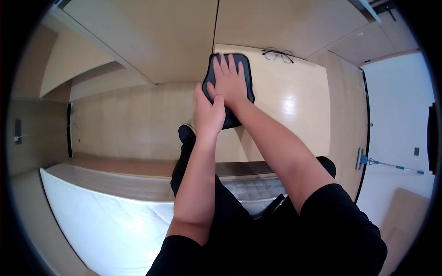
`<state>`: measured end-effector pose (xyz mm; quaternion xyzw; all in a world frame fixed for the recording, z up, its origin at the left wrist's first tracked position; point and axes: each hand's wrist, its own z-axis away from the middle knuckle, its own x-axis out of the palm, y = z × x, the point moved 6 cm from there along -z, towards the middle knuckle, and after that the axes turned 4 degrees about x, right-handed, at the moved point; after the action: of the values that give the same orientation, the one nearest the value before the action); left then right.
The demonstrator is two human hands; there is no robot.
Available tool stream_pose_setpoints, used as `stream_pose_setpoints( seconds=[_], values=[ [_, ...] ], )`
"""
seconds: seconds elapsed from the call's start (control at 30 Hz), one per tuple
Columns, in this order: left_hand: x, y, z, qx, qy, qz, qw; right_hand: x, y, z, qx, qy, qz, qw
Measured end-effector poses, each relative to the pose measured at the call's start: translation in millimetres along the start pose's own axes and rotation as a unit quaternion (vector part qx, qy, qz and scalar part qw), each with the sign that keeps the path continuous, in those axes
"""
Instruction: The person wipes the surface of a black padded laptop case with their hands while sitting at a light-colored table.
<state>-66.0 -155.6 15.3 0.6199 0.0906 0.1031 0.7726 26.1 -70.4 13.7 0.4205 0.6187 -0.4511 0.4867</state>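
A black, flat, rounded pouch-like thing point(232, 120) lies at the left edge of a pale wooden tabletop, its lower part sticking out toward me. Its exact kind is unclear. My left hand point(208, 110) grips its left side, thumb on top; the other fingers are partly hidden along the edge. Flat on its upper face rests my right hand point(229, 85), fingers stretched out and slightly spread. The left thumb touches or nearly touches the right wrist.
Eyeglasses point(278, 55) lie at the far side of the tabletop point(290, 106). Wooden cabinet doors point(156, 37) stand behind it. A plastic-covered mattress point(110, 221) is at the near left. On the right, a blue-handled mop point(386, 164) rests on white floor. My shoe point(186, 133) is below.
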Motion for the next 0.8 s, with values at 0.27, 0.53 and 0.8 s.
stream_pose_setpoints(
  seconds=[0.27,0.53,0.8],
  values=[
    [15,9,22,0.11,-0.005,-0.319,0.941,-41,61,171,0.018,0.0,-0.037,0.999],
    [35,-13,44,0.006,-0.09,-0.333,0.939,-76,225,283,0.159,-0.003,0.037,0.987],
    [28,-17,24,0.014,-0.111,-0.287,0.951,-68,333,248,0.273,0.009,0.092,0.958]
  ],
)
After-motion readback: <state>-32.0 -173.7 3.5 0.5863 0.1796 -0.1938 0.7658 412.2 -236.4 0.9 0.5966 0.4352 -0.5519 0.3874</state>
